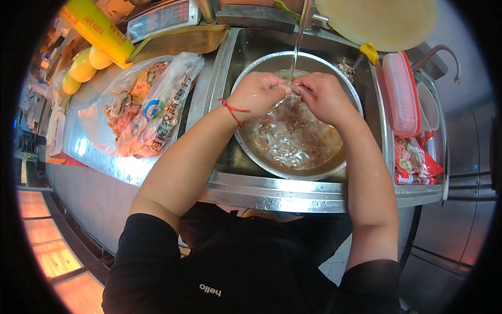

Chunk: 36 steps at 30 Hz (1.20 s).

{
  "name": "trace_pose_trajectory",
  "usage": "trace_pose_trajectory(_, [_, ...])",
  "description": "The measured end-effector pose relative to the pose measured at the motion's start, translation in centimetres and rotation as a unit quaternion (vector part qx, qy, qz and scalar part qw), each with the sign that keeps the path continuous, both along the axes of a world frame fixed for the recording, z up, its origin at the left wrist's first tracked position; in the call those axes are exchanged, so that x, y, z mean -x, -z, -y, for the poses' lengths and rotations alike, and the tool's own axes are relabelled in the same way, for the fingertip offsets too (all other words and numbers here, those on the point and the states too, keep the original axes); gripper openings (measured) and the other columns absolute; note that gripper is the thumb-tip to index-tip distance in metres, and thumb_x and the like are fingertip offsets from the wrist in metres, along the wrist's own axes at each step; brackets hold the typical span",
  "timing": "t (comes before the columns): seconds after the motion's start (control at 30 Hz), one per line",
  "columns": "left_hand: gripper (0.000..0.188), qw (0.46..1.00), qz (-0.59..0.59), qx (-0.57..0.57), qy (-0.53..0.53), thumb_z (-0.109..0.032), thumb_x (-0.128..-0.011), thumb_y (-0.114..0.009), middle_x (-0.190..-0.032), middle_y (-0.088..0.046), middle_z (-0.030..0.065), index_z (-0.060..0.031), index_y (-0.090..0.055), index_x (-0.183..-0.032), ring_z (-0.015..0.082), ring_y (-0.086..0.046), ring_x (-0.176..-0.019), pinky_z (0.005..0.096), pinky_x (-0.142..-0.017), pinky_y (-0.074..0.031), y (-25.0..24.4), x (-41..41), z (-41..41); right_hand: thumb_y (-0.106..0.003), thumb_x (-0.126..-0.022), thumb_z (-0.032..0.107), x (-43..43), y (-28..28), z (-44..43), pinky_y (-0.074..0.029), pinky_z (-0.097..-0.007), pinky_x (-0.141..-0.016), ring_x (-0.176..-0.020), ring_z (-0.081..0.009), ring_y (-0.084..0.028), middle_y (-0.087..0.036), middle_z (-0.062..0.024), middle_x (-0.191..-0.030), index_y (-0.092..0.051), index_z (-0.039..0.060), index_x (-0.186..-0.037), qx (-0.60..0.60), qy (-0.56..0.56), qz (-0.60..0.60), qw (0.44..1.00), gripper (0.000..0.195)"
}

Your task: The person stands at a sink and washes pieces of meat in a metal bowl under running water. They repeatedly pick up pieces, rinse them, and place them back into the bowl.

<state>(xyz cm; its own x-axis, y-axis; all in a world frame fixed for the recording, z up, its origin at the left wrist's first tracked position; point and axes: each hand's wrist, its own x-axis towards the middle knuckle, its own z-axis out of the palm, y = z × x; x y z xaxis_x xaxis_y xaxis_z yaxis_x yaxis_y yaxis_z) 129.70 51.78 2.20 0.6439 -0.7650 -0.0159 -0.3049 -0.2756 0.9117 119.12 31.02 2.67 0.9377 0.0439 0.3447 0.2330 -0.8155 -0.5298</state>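
Note:
My left hand (259, 95) and my right hand (322, 98) meet over a large round metal basin (257, 159), their fingertips pinching a small pale brown piece of food (291, 87) between them. What exactly the piece is, I cannot tell. A stream of water (295, 59) falls from above right at the fingertips. Cloudy, rippling water (298, 141) with small bits in it fills much of the basin, which stands in a stainless steel sink (251, 39). A red cord bracelet is around my left wrist.
Left of the sink, a clear plastic bag (172, 90) holds raw meat (125, 117). Beyond it lie a metal tray (180, 43), a yellow cylindrical container (98, 29), yellowish round fruits (82, 64) and a scale (162, 19). On the right are plastic containers (400, 94), a red package (415, 159) and a yellow cloth (368, 53).

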Motion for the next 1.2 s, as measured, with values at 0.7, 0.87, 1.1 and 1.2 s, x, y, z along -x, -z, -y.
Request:
trace_pose_trajectory(0.7, [0.019, 0.984, -0.173, -0.013, -0.035, -0.021, -0.104, -0.069, -0.094, -0.071, 0.0015, -0.0028, -0.073, -0.111, 0.0117, -0.065, -0.086, 0.0313, -0.079, -0.054, -0.3, 0.4, 0.1, -0.080, -0.096, 0.008, -1.4, 4.7, 10.4, -0.059, -0.0314, -0.093, -0.101, -0.0181, -0.073, -0.077, -0.0085, -0.109, -0.070, -0.0052, -0.130, -0.120, 0.371, 0.061, 0.919, 0.038])
trace_pose_trajectory(0.87, [0.016, 0.987, -0.155, 0.005, -0.048, -0.012, -0.100, -0.077, -0.092, -0.073, 0.0024, 0.0008, -0.074, -0.109, 0.0092, -0.066, -0.081, 0.0283, -0.072, -0.055, -0.1, 0.0, 0.2, -0.078, -0.100, 0.014, -1.1, 1.8, 1.0, -0.059, -0.0293, -0.079, -0.092, -0.0110, -0.070, -0.077, -0.0043, -0.103, -0.077, 0.0007, -0.119, -0.334, 0.054, -0.181, 0.923, 0.024])
trace_pose_trajectory(1.1, [0.016, 0.989, -0.146, 0.016, -0.026, -0.013, -0.097, -0.078, -0.092, -0.073, 0.0029, -0.0006, -0.075, -0.106, 0.0097, -0.064, -0.081, 0.0276, -0.073, -0.053, 0.8, -0.6, -0.1, -0.075, -0.103, 0.013, -1.6, 2.7, -0.2, -0.058, -0.0277, -0.073, -0.079, -0.0100, -0.068, -0.074, -0.0023, -0.091, -0.076, 0.0022, -0.113, -0.376, 0.035, -0.178, 0.909, 0.015])
trace_pose_trajectory(1.2, [0.018, 0.983, -0.179, 0.023, -0.014, -0.016, -0.098, -0.077, -0.095, -0.073, 0.0034, -0.0014, -0.075, -0.108, 0.0108, -0.064, -0.083, 0.0285, -0.075, -0.053, 0.7, -0.5, -0.1, -0.072, -0.105, 0.012, -1.1, 2.1, -0.3, -0.057, -0.0268, -0.072, -0.078, -0.0093, -0.068, -0.072, -0.0005, -0.088, -0.075, 0.0023, -0.111, -0.393, 0.015, -0.167, 0.904, 0.012])
